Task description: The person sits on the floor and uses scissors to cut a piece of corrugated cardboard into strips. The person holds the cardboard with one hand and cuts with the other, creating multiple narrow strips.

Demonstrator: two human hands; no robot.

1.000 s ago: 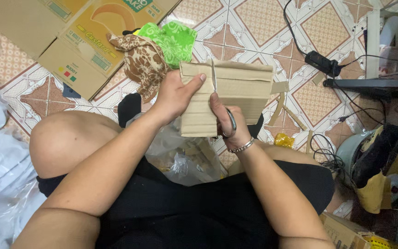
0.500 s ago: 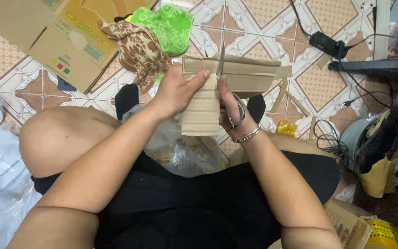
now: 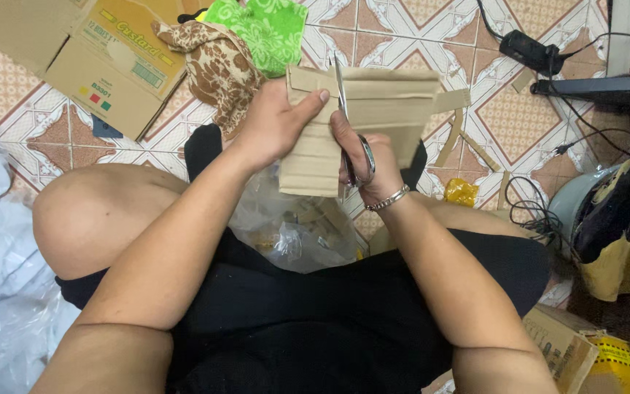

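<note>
Compared with a second ago, I see the cardboard piece (image 3: 373, 109) sitting higher and a little more to the right in my view, and the scissors (image 3: 348, 124) have climbed through it — the blades now reach nearly to its top edge, where before they sat low beside the wrist. My left hand (image 3: 275, 124) is clamped on the left part of the cardboard, thumb pressed flat across its front near the top, fingers hidden behind it. My right hand (image 3: 362, 164) is closed through the scissor handles, knuckles toward me, a metal bracelet (image 3: 388, 198) at the wrist; the blades point up and away, standing in the cut. Both forearms angle inward from my lap, so the hands meet close together over the cardboard, which is held upright above a clear plastic bag (image 3: 293, 230) on my knees. Beyond it on the tiled floor (image 3: 504, 117) lie a flattened box (image 3: 103, 66), a brown patterned cloth (image 3: 216, 66) and a green cloth (image 3: 264, 29) — narrow cardboard strips (image 3: 450, 135) lie to the right.
</note>
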